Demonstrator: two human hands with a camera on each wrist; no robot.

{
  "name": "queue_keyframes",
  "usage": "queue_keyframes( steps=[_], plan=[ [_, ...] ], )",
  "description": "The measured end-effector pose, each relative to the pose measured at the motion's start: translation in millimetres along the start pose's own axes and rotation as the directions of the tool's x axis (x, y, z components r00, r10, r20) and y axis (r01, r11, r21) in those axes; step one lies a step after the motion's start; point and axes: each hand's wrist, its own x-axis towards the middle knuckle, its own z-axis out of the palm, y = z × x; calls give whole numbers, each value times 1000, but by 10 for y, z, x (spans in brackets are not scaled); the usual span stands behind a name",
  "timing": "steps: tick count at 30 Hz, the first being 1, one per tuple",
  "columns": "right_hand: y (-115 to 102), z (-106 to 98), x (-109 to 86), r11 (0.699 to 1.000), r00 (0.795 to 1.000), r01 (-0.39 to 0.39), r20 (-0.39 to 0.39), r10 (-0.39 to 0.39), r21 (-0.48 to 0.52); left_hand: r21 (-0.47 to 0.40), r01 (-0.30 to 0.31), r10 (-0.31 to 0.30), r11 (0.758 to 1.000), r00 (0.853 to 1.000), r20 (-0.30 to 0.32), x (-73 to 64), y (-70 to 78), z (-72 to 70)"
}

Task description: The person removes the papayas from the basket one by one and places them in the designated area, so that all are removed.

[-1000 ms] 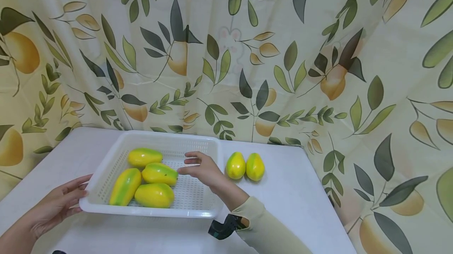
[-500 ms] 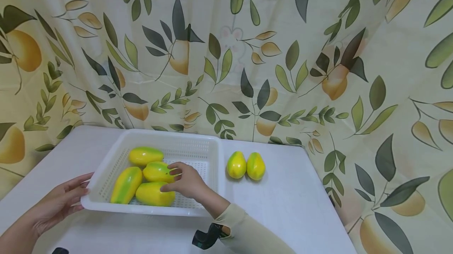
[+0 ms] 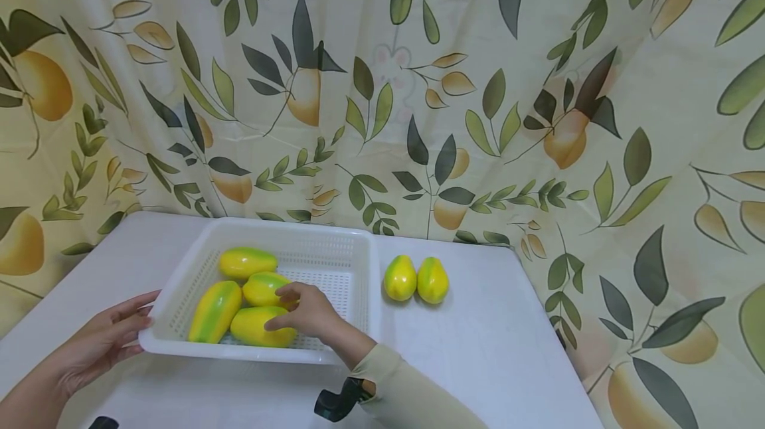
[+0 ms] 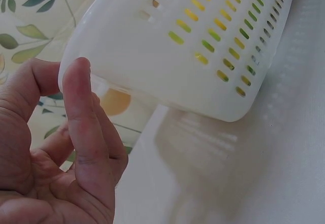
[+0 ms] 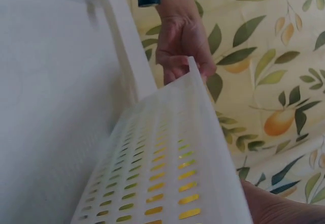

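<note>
A white plastic basket (image 3: 179, 349) with slotted walls holds several yellow-green papayas. My left hand (image 3: 110, 339) grips its left end, thumb and fingers at the rim; the left wrist view shows the fingertips against the basket's outer wall (image 4: 132, 56). My right hand (image 3: 307, 313) is inside the basket with thumb and fingers spread apart. Its fingers overlap the right end of the middle papaya (image 3: 259, 288), and the thumb lies over the front papaya (image 3: 254, 328). Another papaya (image 3: 215, 313) lies to their left, and one (image 3: 247, 263) behind. The right wrist view shows the left hand (image 5: 184, 51) at the rim.
Two more papayas, a left one (image 3: 400, 278) and a right one (image 3: 433, 281), sit side by side on the white table (image 3: 490, 349), right of the basket. A leaf-and-fruit patterned curtain (image 3: 370, 170) hangs behind the table. A black wrist device (image 3: 340, 402) is on the right forearm.
My right hand has moved left and slightly down, from over the basket's bare right part to the middle and front papayas. The left hand keeps its grip; the papayas have stayed put.
</note>
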Motion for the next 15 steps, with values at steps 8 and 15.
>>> queue_keyframes(
  steps=[8,15],
  plan=[
    [49,31,51,999,1000,7,12,-6,-39,-7,28,-29,1000,999,-32,0,-8,7],
    [52,41,55,998,999,-8,37,10,-56,-29,26,-27,999,999,-20,2,-4,13]
  ],
)
